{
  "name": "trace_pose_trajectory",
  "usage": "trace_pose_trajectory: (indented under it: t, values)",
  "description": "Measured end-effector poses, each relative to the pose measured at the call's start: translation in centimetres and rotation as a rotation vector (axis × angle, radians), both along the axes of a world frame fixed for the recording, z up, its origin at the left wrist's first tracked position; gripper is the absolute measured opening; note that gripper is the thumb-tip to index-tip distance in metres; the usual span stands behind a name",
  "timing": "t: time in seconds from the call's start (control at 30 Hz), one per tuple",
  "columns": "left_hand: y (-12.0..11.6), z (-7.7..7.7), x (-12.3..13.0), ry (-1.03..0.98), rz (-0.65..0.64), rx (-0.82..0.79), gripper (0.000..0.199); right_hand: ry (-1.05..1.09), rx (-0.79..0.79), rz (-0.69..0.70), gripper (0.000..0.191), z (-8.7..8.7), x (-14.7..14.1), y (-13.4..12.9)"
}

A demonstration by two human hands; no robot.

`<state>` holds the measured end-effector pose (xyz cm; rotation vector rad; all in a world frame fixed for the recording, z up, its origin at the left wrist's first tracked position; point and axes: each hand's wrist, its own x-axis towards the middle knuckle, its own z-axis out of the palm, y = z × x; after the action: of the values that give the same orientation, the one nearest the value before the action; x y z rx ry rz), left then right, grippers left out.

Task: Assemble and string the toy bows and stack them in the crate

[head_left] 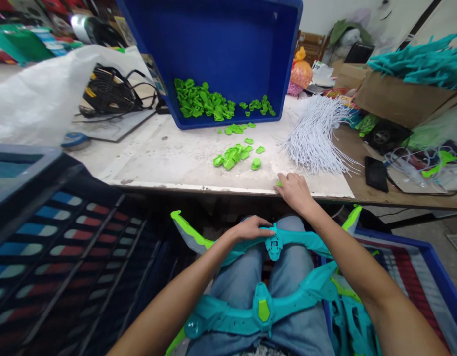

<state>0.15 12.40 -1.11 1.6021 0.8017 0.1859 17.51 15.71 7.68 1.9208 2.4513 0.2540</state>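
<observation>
A teal bow-shaped piece (pixel 298 238) with green tips lies across the knees. My left hand (pixel 253 229) rests on it just left of its central bracket, fingers wrapped on the piece. At the table's front edge, my right hand (pixel 293 189) is closed on a small green piece (pixel 279 183), mostly hidden by the fingertips. Nearer the body, a second teal bow-shaped piece (pixel 231 319) sits on the lap, with a green insert (pixel 264 310) at its centre. Loose green pieces (pixel 233 156) lie on the table to the left of my right hand.
A blue bin (pixel 228 44) tilted on its side holds many green pieces (pixel 202 101). White strings (pixel 317 133) and a black phone (pixel 376 174) are at the right. Dark crates (pixel 65 237) stand left; a blue crate (pixel 432 257) with teal parts stands right.
</observation>
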Motion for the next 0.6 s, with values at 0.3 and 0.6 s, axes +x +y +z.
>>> trace_pose_trajectory:
  t: [0.3,0.6]
  values:
    - [0.3,-0.1,0.3,0.01,0.012,-0.039,0.055,0.308,0.095,0.188,0.023,-1.3,2.3,-3.3]
    - [0.2,-0.5,0.5,-0.012,0.001,-0.041,0.057,0.498,0.042,0.462,0.026,-7.3,2.8,-14.9]
